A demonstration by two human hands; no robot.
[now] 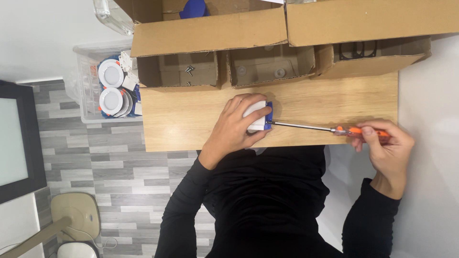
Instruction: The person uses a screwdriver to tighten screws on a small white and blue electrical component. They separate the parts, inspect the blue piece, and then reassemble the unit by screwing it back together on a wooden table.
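I see the wooden surface [191, 119] spanning the middle, with open cardboard boxes [210, 33] along its far edge and a clear bin of round white lights [111, 87] beside it. My left hand [234, 129] presses a white and blue fitting [258, 117] down on the surface, fingers curled over it. My right hand [389, 148] has its fingers wrapped around an orange-handled screwdriver [330, 129], tip at the fitting's edge.

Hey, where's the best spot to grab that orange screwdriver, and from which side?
Grip the screwdriver by its thick orange handle, coming from the right end, where the right hand holds it. The thin steel shaft lies flat and points left into the white and blue part under the left hand.
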